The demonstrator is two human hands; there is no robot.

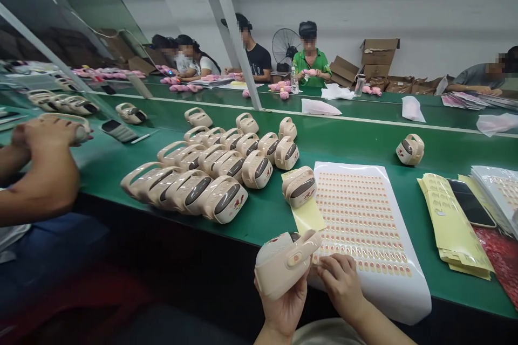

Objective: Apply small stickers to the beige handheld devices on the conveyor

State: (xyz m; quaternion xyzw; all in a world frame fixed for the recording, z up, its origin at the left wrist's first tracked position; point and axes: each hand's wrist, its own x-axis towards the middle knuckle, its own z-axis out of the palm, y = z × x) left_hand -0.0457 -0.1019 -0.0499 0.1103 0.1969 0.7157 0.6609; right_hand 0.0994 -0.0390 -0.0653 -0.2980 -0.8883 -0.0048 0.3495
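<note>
My left hand (285, 302) is wrapped round a beige portable speaker (279, 275), tilted so its handle points right. An oval sticker (295, 259) sits on the handle's side. My right hand (342, 283) has its fingertips pinched together at the lower left of a white sticker sheet (404, 296), at a small oval sticker (315, 260); the fingers partly hide the contact. Rows of these stickers cover the sheet. Just beyond my hands, another speaker (299, 187) stands partly on a yellow paper (309, 218).
Many like speakers (224, 199) stand in rows at left; a lone one (410, 150) is at right. Yellow sheets (453, 226) and a phone (471, 202) lie farther right. A co-worker's hands (48, 132) hold a speaker at left. Several people sit across the green bench (348, 145).
</note>
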